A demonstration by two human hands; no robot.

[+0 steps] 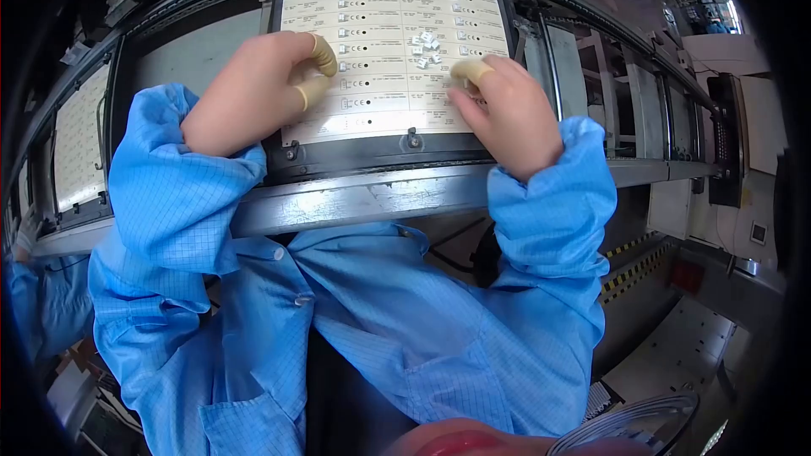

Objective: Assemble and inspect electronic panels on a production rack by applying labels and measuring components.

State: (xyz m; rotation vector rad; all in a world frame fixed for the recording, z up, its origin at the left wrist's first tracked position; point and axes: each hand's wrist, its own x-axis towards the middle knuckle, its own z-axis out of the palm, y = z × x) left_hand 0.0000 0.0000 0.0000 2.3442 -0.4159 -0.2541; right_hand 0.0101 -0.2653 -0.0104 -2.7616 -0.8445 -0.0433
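Observation:
A flat panel of pale, printed label-like strips lies in a dark frame before me. Small white connectors sit in two columns on its upper strips. A loose pile of similar white connectors rests right of the middle. My left hand is at the panel's left edge, thumb and forefinger in yellow finger cots, their tips pinched close together beside the left column; anything between them is too small to make out. Over the right side, my right hand has its cot-covered finger and thumb curled but apart, nothing visible between them.
A metal rail runs between my body and the panel. Another framed panel lies further left along the line. A blue sleeve of another person shows at the far left. Yellow-black striped tape marks the floor at right.

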